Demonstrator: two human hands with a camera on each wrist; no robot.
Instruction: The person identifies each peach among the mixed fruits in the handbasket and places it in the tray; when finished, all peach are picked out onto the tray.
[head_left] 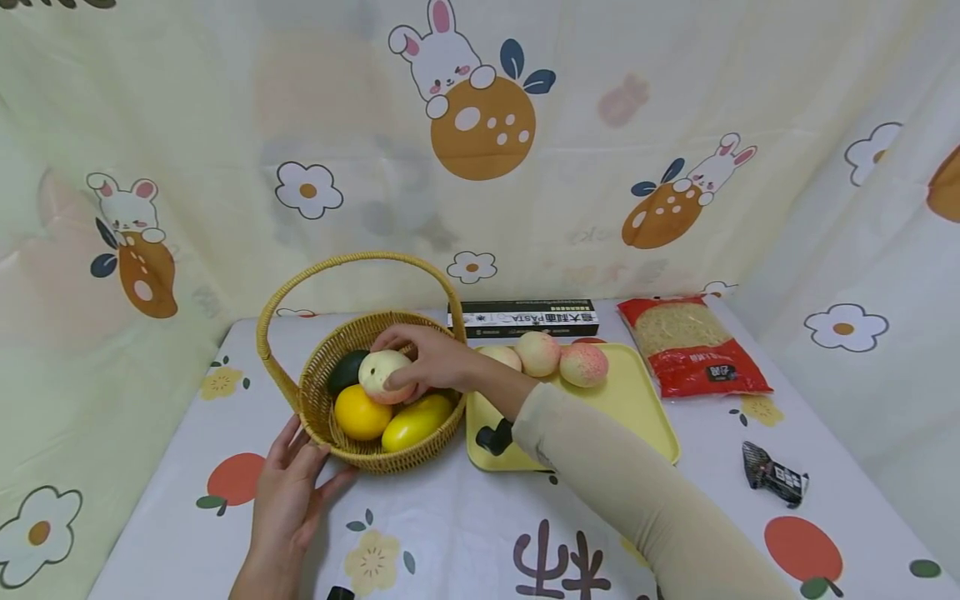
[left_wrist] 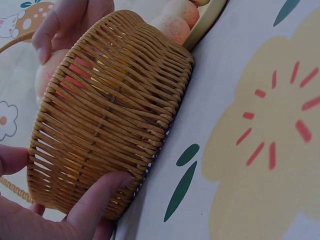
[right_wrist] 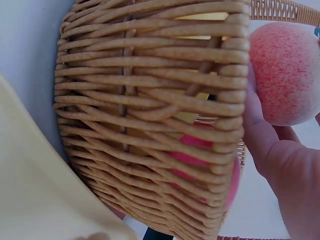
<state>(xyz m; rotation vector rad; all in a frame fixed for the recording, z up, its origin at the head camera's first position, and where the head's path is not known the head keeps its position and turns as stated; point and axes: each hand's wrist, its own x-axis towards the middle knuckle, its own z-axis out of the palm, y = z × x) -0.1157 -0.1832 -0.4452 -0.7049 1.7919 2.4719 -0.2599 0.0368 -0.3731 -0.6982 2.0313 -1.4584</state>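
Note:
My right hand [head_left: 433,360] pinches a pink-and-cream peach [head_left: 381,371] among the fruit in the wicker basket [head_left: 397,460]. The right wrist view shows this peach [right_wrist: 286,75] at rim height, with fingers along its side. Beside it lie an orange [head_left: 363,413], a long yellow fruit [head_left: 417,423] and a dark green fruit [head_left: 345,372]. Through the weave, a deep pink fruit [right_wrist: 192,157] shows in the right wrist view. My left hand [head_left: 288,492] grips the basket's front left side, its thumb [left_wrist: 107,195] against the outer wall.
Right of the basket stands a yellow tray [head_left: 615,417] with several peaches [head_left: 584,364] at its back. Behind it lies a black-and-white pasta box [head_left: 536,319]. A red noodle bag [head_left: 693,350] and a small black packet [head_left: 774,476] lie farther right. The basket's tall handle [head_left: 360,257] arches overhead.

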